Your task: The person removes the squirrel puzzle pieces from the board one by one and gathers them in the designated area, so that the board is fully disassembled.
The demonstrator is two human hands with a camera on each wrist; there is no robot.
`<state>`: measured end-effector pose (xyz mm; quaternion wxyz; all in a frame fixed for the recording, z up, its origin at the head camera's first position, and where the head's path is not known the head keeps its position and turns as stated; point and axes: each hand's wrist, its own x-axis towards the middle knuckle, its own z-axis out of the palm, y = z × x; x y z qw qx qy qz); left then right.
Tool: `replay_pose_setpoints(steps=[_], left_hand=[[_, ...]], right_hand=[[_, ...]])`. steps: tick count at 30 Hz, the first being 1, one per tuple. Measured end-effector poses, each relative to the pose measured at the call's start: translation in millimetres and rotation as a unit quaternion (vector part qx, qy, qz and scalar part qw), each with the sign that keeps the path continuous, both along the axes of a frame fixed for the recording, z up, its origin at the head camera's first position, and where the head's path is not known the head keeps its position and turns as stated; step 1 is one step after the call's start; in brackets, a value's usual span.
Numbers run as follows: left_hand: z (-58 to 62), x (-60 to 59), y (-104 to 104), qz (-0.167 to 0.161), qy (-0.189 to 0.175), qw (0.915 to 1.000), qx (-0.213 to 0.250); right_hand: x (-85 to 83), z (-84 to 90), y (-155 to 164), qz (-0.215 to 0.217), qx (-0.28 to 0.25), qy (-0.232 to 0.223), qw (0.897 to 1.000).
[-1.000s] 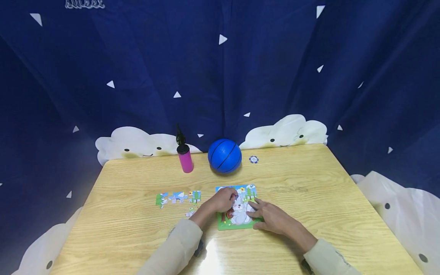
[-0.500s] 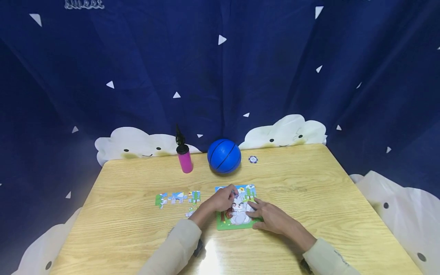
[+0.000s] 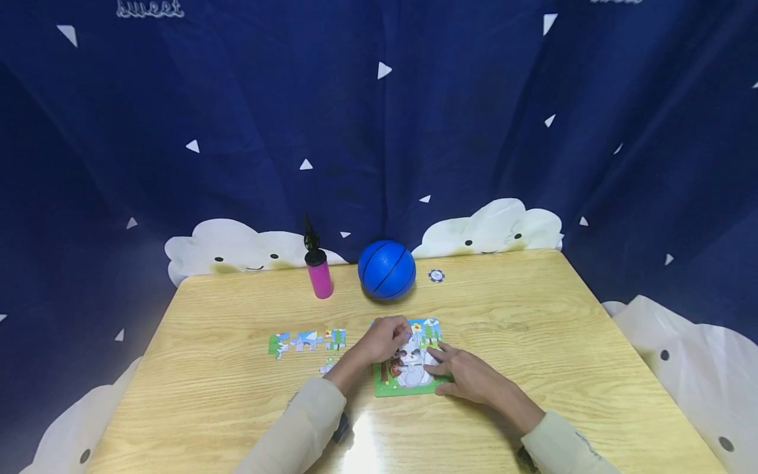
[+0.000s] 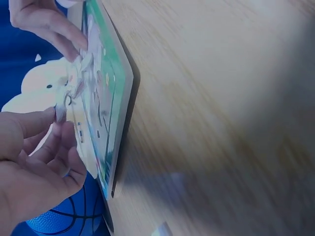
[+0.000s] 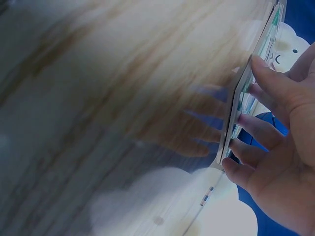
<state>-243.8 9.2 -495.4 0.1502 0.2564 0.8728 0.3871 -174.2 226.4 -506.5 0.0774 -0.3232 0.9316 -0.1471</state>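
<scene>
A jigsaw puzzle board (image 3: 408, 389) with a rabbit picture and a green lower border lies on the table. My left hand (image 3: 383, 340) is over its upper left part. Thumb and fingers pinch a puzzle piece (image 4: 61, 104), which stands tilted up from the board in the left wrist view. My right hand (image 3: 470, 376) rests along the board's right side, fingers spread over the picture. In the right wrist view, its fingertips (image 5: 230, 166) are at the board's edge. The left hand hides the board's upper left part.
Several loose puzzle pieces (image 3: 306, 340) lie left of the board. Behind it stand a blue ball (image 3: 387, 270) and a pink pump (image 3: 320, 280) with a black top. A round chip (image 3: 436, 276) lies right of the ball. A dark blue curtain (image 3: 272, 131) hangs behind the table.
The left fingers have shifted slightly over the board, and the rabbit's face beside them looks more broken up than before. My right hand has stayed in place.
</scene>
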Motion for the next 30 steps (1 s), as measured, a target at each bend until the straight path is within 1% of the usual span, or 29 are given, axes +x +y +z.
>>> replay_pose_setpoints(steps=[3, 7, 11, 14, 17, 20, 24, 30], left_hand=[[0.4, -0.4, -1, 0.005, 0.014, 0.9998, 0.014], [4.7, -0.6, -6, 0.009, 0.005, 0.9995, 0.029], [10.8, -1.8, -18, 0.007, 0.003, 0.9991, 0.042], [15.8, -1.7, -33, 0.008, 0.007, 0.9989, 0.045], [17.8, -2.0, -52, 0.021, 0.006, 0.9990, 0.040], [15.4, -2.8, -71, 0.033, 0.011, 0.9989, 0.032], [10.8, -2.9, -96, 0.038, 0.013, 0.9988, 0.026], [10.7, -1.3, -132, 0.042, 0.018, 0.9987, 0.020]], right_hand=[[0.1, -0.3, 0, 0.002, -0.002, -0.001, 1.000], [0.0, -0.1, -1, 0.004, -0.005, -0.003, 1.000], [-0.8, 0.8, -1, 0.005, -0.005, -0.003, 1.000], [-1.3, 1.8, -1, 0.006, 0.001, 0.001, 1.000], [-1.7, 2.4, -2, 0.008, 0.006, 0.003, 1.000], [-1.9, 2.3, -1, 0.007, 0.009, 0.003, 1.000], [-1.9, 2.7, -1, 0.007, 0.012, 0.007, 1.000], [-1.8, 2.5, -1, 0.011, 0.013, 0.014, 1.000]])
